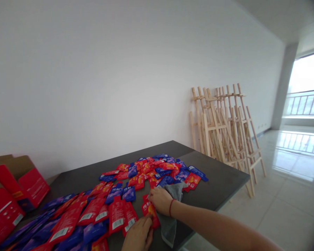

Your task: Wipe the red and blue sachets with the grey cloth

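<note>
A red pouch (148, 208) with an orange fruit picture lies near the front of the dark table, between my two hands. My left hand (138, 234) has its fingers closed at the pouch's lower left edge. A grey cloth (169, 223) is under my right hand (161, 201), whose bent fingers press it beside the pouch's upper end. A red cord circles my right wrist. Several red and blue pouches (143, 170) are heaped behind my hands. More of them, red (117, 214) and blue (95, 230), overlap to the left of my left hand.
Open red cardboard boxes (34, 186) stand at the left. The dark table (219, 181) ends at a corner on the right. Beyond it, several wooden easels (222, 129) lean against the white wall. A shiny tiled floor (282, 195) leads to a window with a railing.
</note>
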